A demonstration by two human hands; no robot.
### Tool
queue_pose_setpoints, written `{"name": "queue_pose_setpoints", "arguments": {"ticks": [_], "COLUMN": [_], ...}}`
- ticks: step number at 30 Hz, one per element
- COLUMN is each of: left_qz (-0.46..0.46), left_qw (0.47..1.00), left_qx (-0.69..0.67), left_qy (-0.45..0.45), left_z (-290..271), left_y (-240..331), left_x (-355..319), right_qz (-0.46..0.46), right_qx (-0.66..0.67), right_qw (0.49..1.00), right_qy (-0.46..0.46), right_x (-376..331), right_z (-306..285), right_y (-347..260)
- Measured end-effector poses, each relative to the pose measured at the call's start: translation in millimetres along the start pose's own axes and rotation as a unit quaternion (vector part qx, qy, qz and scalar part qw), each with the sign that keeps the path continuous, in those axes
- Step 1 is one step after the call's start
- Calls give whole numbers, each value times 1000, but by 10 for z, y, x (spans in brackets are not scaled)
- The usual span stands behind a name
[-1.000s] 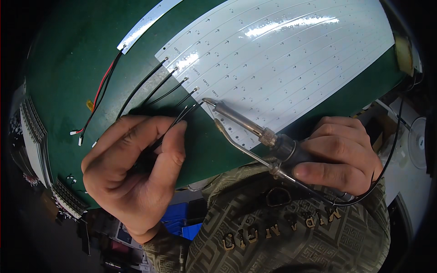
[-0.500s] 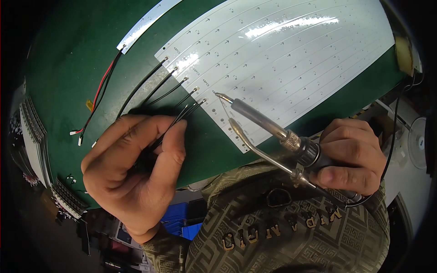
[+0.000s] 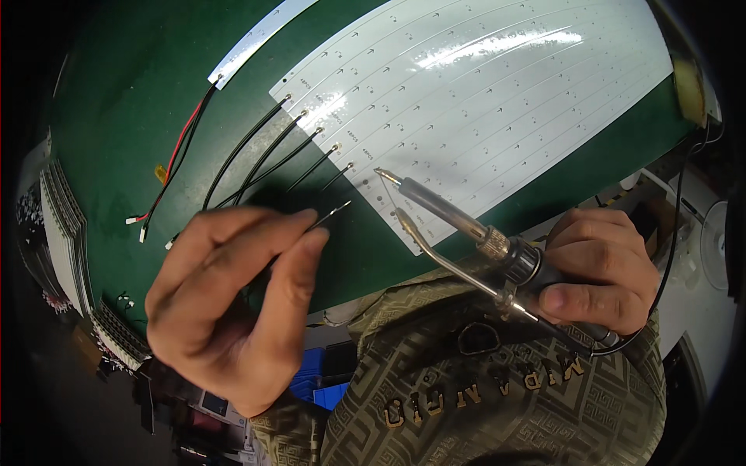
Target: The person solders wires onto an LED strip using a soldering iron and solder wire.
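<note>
Between thumb and forefinger, my left hand pinches a thin black wire whose bare silvery end points up to the right. That end is apart from the white panel, which is printed with arrows and divided into strips. Several black wires are joined to pads along the panel's left edge and run back behind my left hand. My right hand grips a soldering iron with a curved metal feed tube beside it. A fine strand runs from the tube to the iron's tip, which is over the panel's lower left part.
A separate white strip with red and black leads lies at the upper left of the green table. Stacked strips stand at the left edge. The iron's black cable runs up the right side; blue bins sit below.
A single wire end now sticks out of my left fingertips, where wires lay by the panel edge before. My left hand has moved slightly down and right. The iron has hardly moved.
</note>
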State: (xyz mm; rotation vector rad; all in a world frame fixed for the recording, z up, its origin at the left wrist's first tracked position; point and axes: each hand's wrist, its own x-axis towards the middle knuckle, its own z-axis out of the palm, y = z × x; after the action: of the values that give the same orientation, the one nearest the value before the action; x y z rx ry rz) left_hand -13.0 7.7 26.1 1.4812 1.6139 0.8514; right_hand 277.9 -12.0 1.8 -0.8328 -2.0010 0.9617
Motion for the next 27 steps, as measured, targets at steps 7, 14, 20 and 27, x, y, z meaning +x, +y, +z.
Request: {"name": "queue_pose_setpoints", "arguments": {"ticks": [7, 14, 20, 27], "left_qz": [-29, -1, 6, 5], "left_qw": [999, 999, 999, 999], "left_qx": [-36, -26, 5, 14], "left_qy": [-3, -39, -38, -29], "left_z": [110, 87, 115, 149], "left_y": [-30, -79, -68, -66], "left_x": [89, 92, 76, 53], "right_qz": [-29, -6, -15, -9], "right_qx": [13, -5, -18, -33], "right_qw": [999, 1000, 1000, 999], "right_qy": [40, 1, 9, 9], "right_x": [-21, -3, 3, 5], "right_z": [54, 50, 108, 143], "right_y": [25, -16, 3, 9]}}
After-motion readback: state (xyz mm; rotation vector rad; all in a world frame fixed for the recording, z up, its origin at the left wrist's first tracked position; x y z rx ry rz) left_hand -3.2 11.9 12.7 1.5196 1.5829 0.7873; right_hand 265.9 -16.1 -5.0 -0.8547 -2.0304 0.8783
